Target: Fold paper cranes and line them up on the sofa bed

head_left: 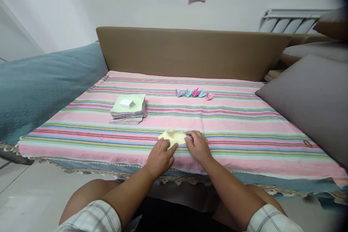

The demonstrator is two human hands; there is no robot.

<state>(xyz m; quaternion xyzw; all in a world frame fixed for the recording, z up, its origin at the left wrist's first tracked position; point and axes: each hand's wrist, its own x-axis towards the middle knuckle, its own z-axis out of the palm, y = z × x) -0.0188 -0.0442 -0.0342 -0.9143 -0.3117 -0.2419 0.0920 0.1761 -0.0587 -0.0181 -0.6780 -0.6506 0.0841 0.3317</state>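
A small pale yellow sheet of folding paper [176,137] lies partly folded on the striped cloth in front of me, with a raised flap at its far left. My left hand [160,156] holds down its near left edge, the fingers bent and one fingertip pressing on the paper. At the right corner my right hand [199,146] pinches the paper between thumb and fingers. Farther back stand several small folded paper cranes [196,92] in purple, blue and pink, set in a row.
To the left sits a stack of square paper [127,117] with a white plug adapter [126,103] on top. A striped cloth [233,123] covers the sofa seat. Grey cushions [307,98] lie at the right, and a small brown object [308,143] is near them.
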